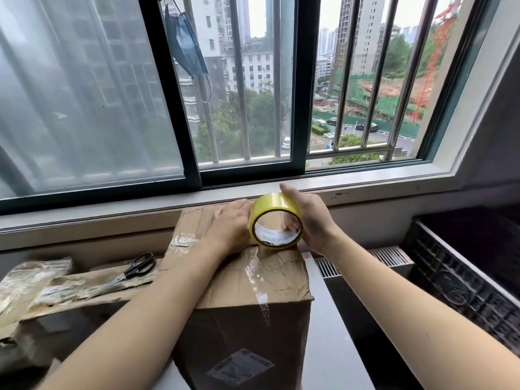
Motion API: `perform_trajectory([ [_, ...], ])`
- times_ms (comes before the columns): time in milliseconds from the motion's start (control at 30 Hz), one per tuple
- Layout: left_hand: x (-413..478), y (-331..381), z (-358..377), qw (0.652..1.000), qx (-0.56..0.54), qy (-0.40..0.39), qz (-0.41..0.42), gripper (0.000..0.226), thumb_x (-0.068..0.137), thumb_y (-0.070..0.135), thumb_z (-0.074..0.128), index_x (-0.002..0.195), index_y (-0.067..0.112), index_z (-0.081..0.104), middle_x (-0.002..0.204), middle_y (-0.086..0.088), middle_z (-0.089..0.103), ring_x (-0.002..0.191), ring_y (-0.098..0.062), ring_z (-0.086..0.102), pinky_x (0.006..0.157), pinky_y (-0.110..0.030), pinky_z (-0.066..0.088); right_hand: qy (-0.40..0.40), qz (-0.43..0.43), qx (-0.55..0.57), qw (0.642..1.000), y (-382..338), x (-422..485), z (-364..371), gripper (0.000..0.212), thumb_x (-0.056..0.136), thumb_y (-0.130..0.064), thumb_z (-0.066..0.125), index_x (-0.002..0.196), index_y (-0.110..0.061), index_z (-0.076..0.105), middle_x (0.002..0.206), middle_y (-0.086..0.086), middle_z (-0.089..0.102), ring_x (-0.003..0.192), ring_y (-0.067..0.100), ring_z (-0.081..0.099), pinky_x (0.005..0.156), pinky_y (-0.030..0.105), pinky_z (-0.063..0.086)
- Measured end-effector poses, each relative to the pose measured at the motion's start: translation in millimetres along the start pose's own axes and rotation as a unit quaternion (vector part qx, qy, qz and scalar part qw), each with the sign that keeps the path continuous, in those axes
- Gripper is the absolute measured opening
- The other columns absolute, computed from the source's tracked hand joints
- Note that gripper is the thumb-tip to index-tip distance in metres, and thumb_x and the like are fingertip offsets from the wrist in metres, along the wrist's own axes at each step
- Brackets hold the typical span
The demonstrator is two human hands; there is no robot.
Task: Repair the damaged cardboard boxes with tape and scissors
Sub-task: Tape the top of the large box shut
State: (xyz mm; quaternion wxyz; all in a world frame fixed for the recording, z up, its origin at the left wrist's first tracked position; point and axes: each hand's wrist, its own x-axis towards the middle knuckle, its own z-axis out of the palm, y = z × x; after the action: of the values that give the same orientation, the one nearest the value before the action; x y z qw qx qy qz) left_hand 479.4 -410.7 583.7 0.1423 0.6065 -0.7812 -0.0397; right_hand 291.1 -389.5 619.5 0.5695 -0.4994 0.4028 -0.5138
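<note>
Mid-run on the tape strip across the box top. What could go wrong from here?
1. The box top is creased and torn at its right edge, so the tape strip may wrinkle or bridge gaps.
2. The right hand grips the tape roll and the left hand presses flat on the box; the scissors lie off to the left on another box, so cutting means letting go.

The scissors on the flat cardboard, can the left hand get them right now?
Probably yes. The scissors lie uncovered just left of the box, with nothing on them. The left hand only presses flat on the box, so it could lift and go.
</note>
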Motion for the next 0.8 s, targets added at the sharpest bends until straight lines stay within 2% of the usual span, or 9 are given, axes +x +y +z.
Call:
perform_trajectory([
  [67, 2, -1, 4, 1.0, -0.013, 0.02, -0.02, 0.053, 0.089, 0.055, 0.047, 0.138, 0.036, 0.046, 0.14, 0.01, 0.051, 0.134, -0.015, 0.043, 0.109, -0.05, 0.035, -0.007, -0.023, -0.048, 0.999, -8, 2, -2, 0.046, 0.092, -0.04, 0.067, 0.06, -0.014, 0.047, 0.056, 0.011, 0.041, 0.047, 0.024, 0.038, 0.049, 0.029, 0.031],
  [100, 1, 1, 1, 0.999, -0.027, 0.026, -0.029, 0.046, 0.094, 0.053, 0.042, 0.135, 0.034, 0.049, 0.14, 0.01, 0.052, 0.133, -0.015, 0.043, 0.11, -0.05, 0.034, -0.013, -0.038, -0.077, 0.996, -13, 3, -3, 0.046, 0.091, -0.042, 0.067, 0.06, -0.014, 0.047, 0.06, 0.013, 0.04, 0.049, 0.025, 0.036, 0.05, 0.029, 0.028],
  [167, -1, 6, 0, 0.998, -0.046, 0.034, -0.037, 0.059, 0.093, 0.06, 0.02, 0.129, 0.03, 0.055, 0.136, 0.008, 0.055, 0.131, -0.017, 0.045, 0.11, -0.049, 0.033, -0.006, -0.062, -0.135, 0.989, -25, 3, -9, 0.051, 0.091, -0.04, 0.066, 0.052, -0.02, 0.039, 0.054, 0.007, 0.033, 0.045, 0.02, 0.027, 0.049, 0.031, 0.02],
  [233, -3, 7, -1, 0.998, -0.046, 0.038, -0.031, 0.071, 0.09, 0.065, 0.01, 0.127, 0.027, 0.056, 0.135, 0.006, 0.056, 0.131, -0.017, 0.045, 0.11, -0.048, 0.033, -0.005, -0.072, -0.19, 0.979, -37, 4, -18, 0.061, 0.095, -0.032, 0.064, 0.046, -0.024, 0.03, 0.045, -0.001, 0.023, 0.04, 0.015, 0.017, 0.048, 0.031, 0.015],
  [367, -3, 7, 0, 0.998, -0.037, 0.039, -0.029, 0.046, 0.104, 0.048, 0.028, 0.132, 0.024, 0.054, 0.139, 0.007, 0.052, 0.134, -0.015, 0.04, 0.114, -0.047, 0.026, 0.0, -0.082, -0.26, 0.962, -35, 6, -40, 0.061, 0.097, -0.028, 0.061, 0.049, -0.023, 0.024, 0.047, -0.003, 0.017, 0.043, 0.016, 0.012, 0.048, 0.027, 0.016],
  [433, -4, 9, 0, 0.998, -0.033, 0.047, -0.022, 0.042, 0.105, 0.045, 0.031, 0.133, 0.024, 0.054, 0.14, 0.006, 0.052, 0.134, -0.016, 0.04, 0.115, -0.047, 0.025, -0.003, -0.082, -0.256, 0.963, -31, 6, -48, 0.06, 0.096, -0.027, 0.062, 0.05, -0.023, 0.025, 0.048, -0.003, 0.018, 0.043, 0.015, 0.012, 0.048, 0.027, 0.015],
  [533, -5, 4, 3, 0.998, -0.029, 0.051, -0.013, 0.045, 0.104, 0.047, 0.029, 0.133, 0.024, 0.053, 0.14, 0.005, 0.052, 0.135, -0.017, 0.041, 0.114, -0.047, 0.027, -0.028, -0.094, -0.342, 0.935, -26, 3, -58, 0.065, 0.096, -0.023, 0.063, 0.044, -0.021, 0.024, 0.043, -0.005, 0.017, 0.042, 0.011, 0.01, 0.046, 0.029, 0.012],
  [667, -7, 8, 0, 0.999, -0.014, 0.037, -0.033, 0.05, 0.103, 0.051, 0.025, 0.14, 0.025, 0.048, 0.149, 0.005, 0.044, 0.141, -0.016, 0.033, 0.117, -0.048, 0.02, -0.002, -0.063, -0.303, 0.951, 4, -3, -72, 0.062, 0.097, -0.025, 0.063, 0.045, -0.018, 0.028, 0.046, -0.002, 0.021, 0.042, 0.012, 0.013, 0.044, 0.027, 0.014],
  [800, -9, 27, -12, 0.998, -0.003, -0.012, -0.067, 0.068, 0.099, 0.064, 0.019, 0.145, 0.02, 0.043, 0.153, 0.002, 0.039, 0.143, -0.016, 0.029, 0.118, -0.054, 0.015, 0.009, -0.033, -0.222, 0.974, 36, -11, -78, 0.052, 0.1, -0.03, 0.059, 0.056, -0.005, 0.045, 0.055, 0.006, 0.031, 0.046, 0.019, 0.028, 0.042, 0.026, 0.023],
])
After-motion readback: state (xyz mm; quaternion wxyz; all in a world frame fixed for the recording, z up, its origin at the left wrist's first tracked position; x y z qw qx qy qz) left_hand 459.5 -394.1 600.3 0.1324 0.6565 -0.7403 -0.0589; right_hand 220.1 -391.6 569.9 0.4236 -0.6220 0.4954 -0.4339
